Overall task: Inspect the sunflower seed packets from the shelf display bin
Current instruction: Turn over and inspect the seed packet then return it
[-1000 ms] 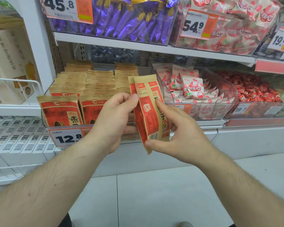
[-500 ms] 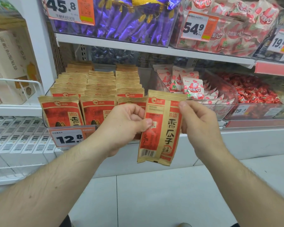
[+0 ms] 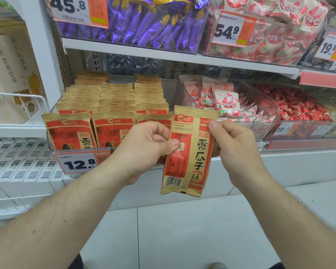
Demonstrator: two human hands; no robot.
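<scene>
A tan and red sunflower seed packet (image 3: 190,152) hangs upright in front of the shelf, its printed back with a barcode facing me. My left hand (image 3: 145,148) pinches its left edge with thumb and curled fingers. My right hand (image 3: 235,150) grips its right edge near the top. Behind them stands the clear display bin (image 3: 52,146), holding several rows of the same seed packets (image 3: 113,105) on end.
A price tag reading 12.8 (image 3: 80,163) hangs on the bin's front. A clear bin of white and red candy packs (image 3: 221,101) and one of red sweets (image 3: 297,105) sit to the right. Purple sweets (image 3: 144,26) fill the shelf above. White boxes (image 3: 17,167) lie low left.
The packet has turned from edge-on to flat, its back facing me. My right hand moved from its lower edge up to its right side; my left thumb shifted to the left edge.
</scene>
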